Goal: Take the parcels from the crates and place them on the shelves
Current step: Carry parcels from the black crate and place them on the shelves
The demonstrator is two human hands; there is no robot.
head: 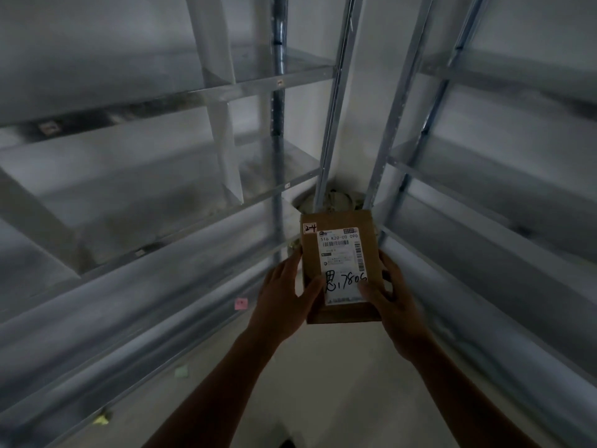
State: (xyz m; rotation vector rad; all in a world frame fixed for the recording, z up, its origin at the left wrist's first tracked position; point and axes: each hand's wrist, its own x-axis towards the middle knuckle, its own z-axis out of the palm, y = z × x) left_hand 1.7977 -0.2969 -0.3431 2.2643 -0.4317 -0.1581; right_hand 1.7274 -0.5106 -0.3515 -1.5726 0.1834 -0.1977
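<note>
Two metal shelf units meet in a corner beyond the parcel (339,268): left shelves (161,101) left of it, right shelves (484,176) right of it. The parcel is a flat brown cardboard box held in mid-air, long axis pointing at the corner, white label (344,250) with handwritten digits on top. Left hand (281,302) grips its left edge, right hand (394,305) its right edge, thumbs on top, both equally near. Placing likely means swinging it sideways. Pink sticker (241,303) left of the parcel.
</note>
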